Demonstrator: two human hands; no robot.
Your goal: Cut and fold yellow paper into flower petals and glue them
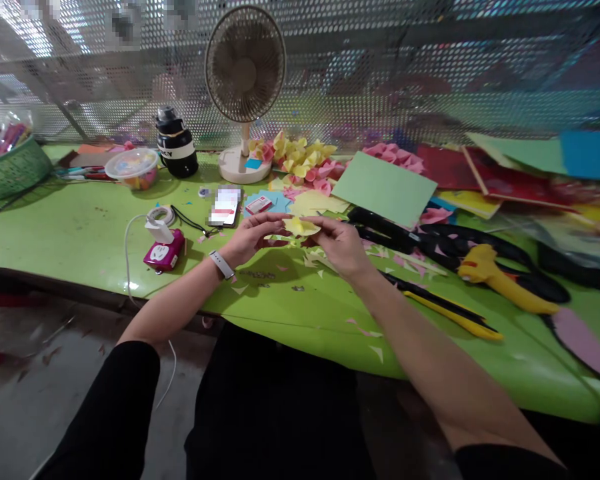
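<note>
Between my two hands is a yellow paper flower (301, 227), held just above the green table. My left hand (258, 235) has its fingers curled at the flower's left side. My right hand (341, 245) pinches its right edge between thumb and fingers. Beneath and around the hands lie small paper scraps (316, 259) in yellow and pink. Behind them are yellow paper sheets (316, 202) and blue paper pieces (279, 201) with a small red and white box (259, 205) on top. The fingers partly hide the flower.
Right of my hands lie black scissors (387, 227), a yellow glue gun (505, 277) and a yellow-and-black cutter (453, 315). A fan (245, 67), folded yellow paper flowers (303, 155), a black bottle (177, 148) and a phone (226, 205) stand or lie behind. A pink power adapter (165, 252) sits left.
</note>
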